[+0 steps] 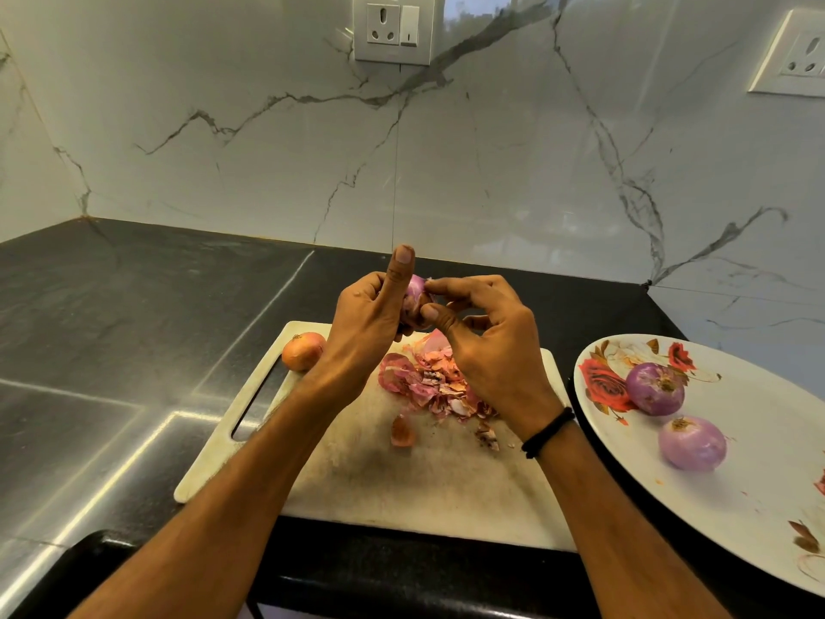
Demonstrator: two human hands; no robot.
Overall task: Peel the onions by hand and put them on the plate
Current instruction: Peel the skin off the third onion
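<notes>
The person held a part-peeled purple onion [416, 291] up over the far edge of the cutting board [402, 484], approx mid-frame. The left hand [368, 314] gripped it from 9 o'clock, fingers curled round its underside & thumb pointing straight up. The right hand [489, 346] met it from 3 o'clock, index fingertip & thumb pinching at the onion's top. It looked like a scrap of skin between them, but that was too small to be sure. The other right fingers were bent & loosely spread. A black band [548, 433] sat on the right wrist.

On the board, a heap of pink-orange peels [424, 382] lay below the hands, w/ a few stray bits toward 6 o'clock. An unpeeled brown onion [303, 350] sat at the board's 10 o'clock corner, near the handle slot. The floral plate [759, 475] stood on the dark table [111, 328] at 3 o'clock of the board, just beside it. It carried a far peeled onion [655, 388] by a red rose print & a near peeled onion [692, 443] at 5 o'clock of that, slightly apart.
</notes>
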